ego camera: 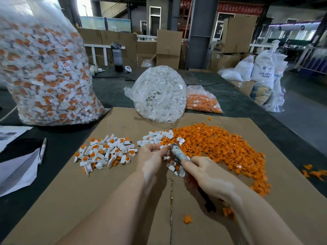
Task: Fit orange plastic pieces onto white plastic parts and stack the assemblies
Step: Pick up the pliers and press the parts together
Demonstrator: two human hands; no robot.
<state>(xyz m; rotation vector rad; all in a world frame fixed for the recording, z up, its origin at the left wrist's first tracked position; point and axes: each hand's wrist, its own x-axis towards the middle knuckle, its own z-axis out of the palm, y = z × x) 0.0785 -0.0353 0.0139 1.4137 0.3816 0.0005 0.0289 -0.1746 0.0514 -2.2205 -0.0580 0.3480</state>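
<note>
A flat brown cardboard sheet (106, 200) covers the dark table and serves as the landmark. Off its far left corner stands a tall clear plastic bag of finished white-and-orange assemblies (44, 71). On its far edge sits a rounded clear bag of white plastic parts (159, 96), with a smaller clear bag of orange pieces (201, 101) just right of that bag, off the sheet. Across the right half of the cardboard spreads a wide loose heap of orange plastic pieces (221, 147). On the left half lies a pile of assembled white-and-orange parts (104, 152). Near the centre, touching the orange heap, is a small cluster of loose white parts (155, 137). Over the middle, the left hand (152, 156) pinches a small white part (162, 147) in curled fingers, and the right hand (210, 175) grips a grubby taped metal-tipped tool (178, 153), its tip meeting that part.
</note>
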